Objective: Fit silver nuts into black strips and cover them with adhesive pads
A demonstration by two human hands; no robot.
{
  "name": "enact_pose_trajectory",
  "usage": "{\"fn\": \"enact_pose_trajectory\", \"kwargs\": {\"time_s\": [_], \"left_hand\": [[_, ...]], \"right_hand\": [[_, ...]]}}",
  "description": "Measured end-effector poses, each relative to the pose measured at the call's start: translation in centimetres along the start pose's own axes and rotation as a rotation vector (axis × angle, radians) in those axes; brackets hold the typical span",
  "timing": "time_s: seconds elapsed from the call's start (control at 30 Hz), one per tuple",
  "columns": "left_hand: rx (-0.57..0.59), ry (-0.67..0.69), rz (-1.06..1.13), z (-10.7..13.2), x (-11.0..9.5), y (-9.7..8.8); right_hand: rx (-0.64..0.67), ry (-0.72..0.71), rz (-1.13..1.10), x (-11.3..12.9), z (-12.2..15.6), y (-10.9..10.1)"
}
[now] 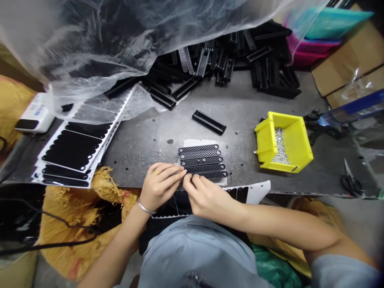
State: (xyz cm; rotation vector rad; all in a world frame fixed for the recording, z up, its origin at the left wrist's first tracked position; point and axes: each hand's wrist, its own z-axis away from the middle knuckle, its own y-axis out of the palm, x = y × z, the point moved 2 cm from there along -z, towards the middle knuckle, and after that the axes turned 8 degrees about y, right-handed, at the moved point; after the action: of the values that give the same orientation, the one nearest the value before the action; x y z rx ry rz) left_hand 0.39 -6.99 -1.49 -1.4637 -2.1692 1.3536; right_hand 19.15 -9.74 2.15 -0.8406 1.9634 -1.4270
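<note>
Several black mesh-patterned strips point(201, 156) lie side by side at the table's front edge, small silvery dots showing on them. My left hand point(162, 185), with a ring and a bracelet, has its fingertips at the left end of the nearest strip. Close beside it, the fingers of my right hand point(207, 196) are bent together in a pinch. Anything between the fingertips of either hand is hidden or too small to name. Beneath my hands, a white-edged sheet of black rounded pieces point(258, 191) rests across my lap, partly covered by my arms.
A yellow bin point(295, 148) of small metal pieces stands right. Scissors point(350, 180) lie at the right edge. One black slotted part point(209, 122) sits mid-table; a heap of similar parts point(216, 60) fills the back under plastic sheeting point(99, 44). Stacked sheets point(75, 144) lie left.
</note>
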Motion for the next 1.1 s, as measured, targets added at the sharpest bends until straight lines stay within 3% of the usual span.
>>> {"fn": "enact_pose_trajectory", "kwargs": {"time_s": [0.2, 0.4, 0.47, 0.57, 0.67, 0.73, 0.83, 0.9, 0.97, 1.03, 1.1], "left_hand": [[-0.036, -0.093, 0.033, 0.6, -0.6, 0.5], [-0.179, -0.160, 0.013, 0.8, -1.5, -0.2], [-0.222, -0.157, 0.028, 0.5, -2.4, -0.3], [-0.192, -0.100, 0.118, 0.0, -4.3, 0.6], [-0.086, -0.017, 0.242, -0.6, -6.2, 2.3], [-0.017, 0.025, 0.309, -1.2, -7.3, 3.6], [0.049, -0.008, 0.371, -2.6, -8.5, 5.4], [0.107, -0.076, 0.379, -3.9, -9.3, 6.8], [0.189, -0.124, 0.363, -5.1, -10.0, 8.3], [0.241, -0.146, 0.346, -6.0, -10.5, 9.5], [0.240, -0.168, 0.345, -6.4, -10.7, 10.1]], "right_hand": [[-0.016, -0.120, -0.214, -3.7, 1.1, 1.3], [-0.116, 0.152, -0.266, -6.2, 0.6, 1.0], [-0.096, 0.163, -0.213, -6.4, 0.4, 1.3], [-0.114, 0.114, -0.188, -6.2, 0.8, 1.5], [-0.224, 0.160, -0.239, -7.3, 2.4, 0.8], [-0.348, 0.303, -0.233, -9.8, 4.3, -0.4], [-0.510, 0.679, -0.100, -15.0, 8.2, -2.6], [-0.496, 0.801, -0.045, -16.8, 10.5, -3.9], [-0.495, 0.835, -0.016, -16.0, 12.2, -4.9], [-0.533, 0.847, -0.048, -12.9, 13.4, -5.4], [-0.363, 0.793, -0.267, -9.0, 14.0, -4.7]]}}
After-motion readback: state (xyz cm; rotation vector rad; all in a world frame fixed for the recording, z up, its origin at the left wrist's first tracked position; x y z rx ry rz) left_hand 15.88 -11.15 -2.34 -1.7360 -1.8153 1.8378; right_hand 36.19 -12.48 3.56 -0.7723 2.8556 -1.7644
